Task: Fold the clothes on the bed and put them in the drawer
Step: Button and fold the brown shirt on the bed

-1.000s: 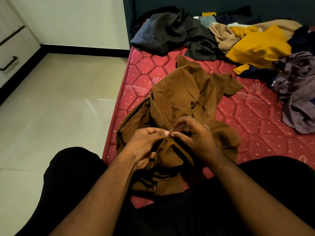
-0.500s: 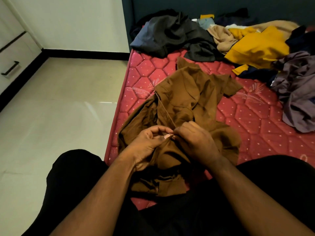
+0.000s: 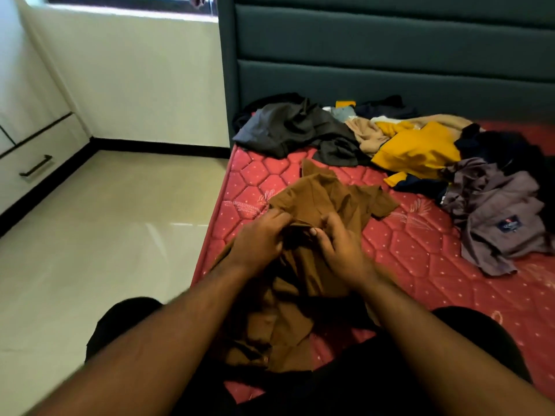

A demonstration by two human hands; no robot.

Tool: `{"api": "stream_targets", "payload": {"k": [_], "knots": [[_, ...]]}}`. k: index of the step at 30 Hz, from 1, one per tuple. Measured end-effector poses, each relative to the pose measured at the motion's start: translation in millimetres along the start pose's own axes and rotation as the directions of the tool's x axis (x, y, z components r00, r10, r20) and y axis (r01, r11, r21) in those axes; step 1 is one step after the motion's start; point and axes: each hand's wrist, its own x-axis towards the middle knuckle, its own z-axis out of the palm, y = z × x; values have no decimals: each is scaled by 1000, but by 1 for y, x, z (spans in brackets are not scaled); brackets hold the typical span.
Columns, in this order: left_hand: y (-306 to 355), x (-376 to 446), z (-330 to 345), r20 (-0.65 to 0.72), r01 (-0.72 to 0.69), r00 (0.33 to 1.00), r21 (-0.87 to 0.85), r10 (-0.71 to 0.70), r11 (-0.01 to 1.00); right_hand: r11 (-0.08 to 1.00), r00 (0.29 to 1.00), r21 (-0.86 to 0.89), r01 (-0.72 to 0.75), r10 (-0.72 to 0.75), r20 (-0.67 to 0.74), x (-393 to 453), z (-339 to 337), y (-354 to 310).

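Two hands, left hand (image 3: 258,238) and right hand (image 3: 339,247), both gripping one brown shirt (image 3: 318,199) at the near edge of the red bed (image 3: 420,253), one purple garment (image 3: 495,217) right, one yellow garment (image 3: 420,148) and one dark grey garment (image 3: 288,127) beyond, one drawer (image 3: 33,169) far left.

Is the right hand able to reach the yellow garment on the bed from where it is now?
Probably yes, with a stretch. The right hand grips the brown shirt; the yellow garment lies farther up the mattress, with only bare mattress between. It must release the shirt first.

Bare forearms, black trousers (image 3: 375,382) (no sleeves visible).
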Motion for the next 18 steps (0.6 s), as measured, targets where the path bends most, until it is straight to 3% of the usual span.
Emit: {"api": "stream_targets", "payload": {"k": [3, 5, 7, 9, 11, 12, 14, 15, 16, 17, 18], "knots": [[13, 65, -44, -136, -179, 967, 252, 218, 951, 990, 992, -129, 60, -45, 114, 49, -67, -15], [37, 116, -93, -244, -194, 927, 340, 285, 920, 883, 978, -444, 152, -69, 198, 84, -123, -29], [67, 157, -142, -308, -258, 861, 420, 404, 870, 712, 998, -700, 64, -65, 25, 110, -179, -56], [92, 180, -185, -398, -291, 773, 468, 493, 834, 730, 968, -679, -77, -107, -226, 129, -228, -78], [98, 181, -214, -394, -354, 752, 436, 529, 828, 912, 946, -406, -63, -76, -315, 132, -267, -95], [95, 173, -220, -308, -395, 781, 430, 543, 812, 937, 964, -346, -48, -48, -262, 126, -280, -100], [61, 152, -204, -12, -423, 886, 387, 463, 819, 900, 995, -425, -93, 73, -62, 112, -289, -93], [43, 131, -184, 126, -337, 941, 285, 314, 897, 838, 987, -532, -123, 161, 26, 105, -285, -79], [29, 112, -167, 220, -159, 967, 149, 124, 976, 786, 949, -582, -208, 307, 75, 101, -280, -68], [13, 83, -139, 351, 9, 936, 32, -20, 999, 743, 872, -615, -263, 456, 179, 93, -264, -46], [-1, 59, -111, 509, 95, 857, 5, -84, 995, 730, 771, -607, -313, 569, 287, 87, -249, -28]]}}
